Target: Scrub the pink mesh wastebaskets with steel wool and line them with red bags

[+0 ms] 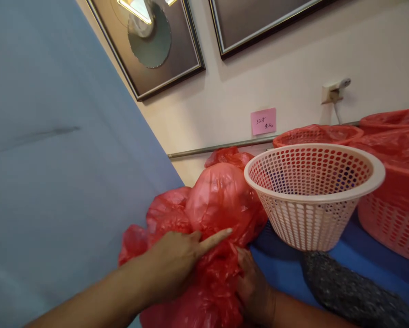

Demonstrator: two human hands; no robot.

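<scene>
A crumpled red plastic bag point(218, 200) lies puffed up on the blue surface, against the blue panel at left. My left hand point(177, 264) rests on top of the bag with the index finger stretched out and the other fingers curled into the plastic. Lower down, my right hand point(254, 287) is closed on a fold of the same bag. Just right of the bag stands an empty white perforated basket point(313, 200).
Two more baskets lined with red bags point(318, 134) point(396, 182) stand behind and to the right. A dark grey speckled cloth point(344, 287) lies under the white basket. A pink note point(263, 121), a wall socket point(332, 91) and framed pictures point(149, 45) are on the wall.
</scene>
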